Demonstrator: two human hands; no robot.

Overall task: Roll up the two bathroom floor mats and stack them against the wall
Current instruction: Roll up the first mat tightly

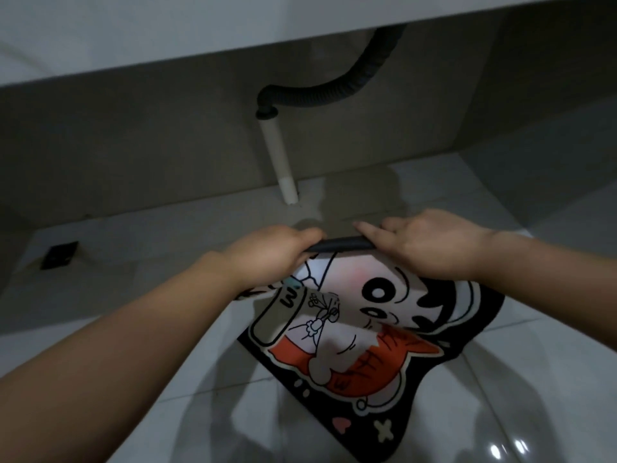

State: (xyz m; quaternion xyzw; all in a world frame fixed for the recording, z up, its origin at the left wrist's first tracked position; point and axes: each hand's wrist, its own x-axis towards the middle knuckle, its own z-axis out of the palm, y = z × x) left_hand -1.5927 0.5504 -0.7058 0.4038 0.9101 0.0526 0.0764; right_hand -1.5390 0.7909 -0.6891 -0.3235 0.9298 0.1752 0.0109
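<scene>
On a pale tiled bathroom floor [500, 396], beneath a counter [167, 35], lies a cartoon mat [350, 329] (far edge rolled); left hand [267, 253] and right hand [434, 245] both grip that edge.

Black-edged cartoon floor mat [360, 332] on pale tiles; far edge curled into a thin roll

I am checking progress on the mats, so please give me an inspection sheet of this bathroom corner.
Surface: glossy light tiled floor, shadowed.
Job's things: cartoon floor mat, far edge curled into a thin dark roll, rest unrolled; second mat not seen.
Clutter: nothing seen.
Grippers: left hand grips the rolled edge; right hand holds it, thumb on top.
Cables: nothing seen.
Surroundings: black corrugated drain hose joining a white pipe, grey wall, dark square floor drain.
</scene>
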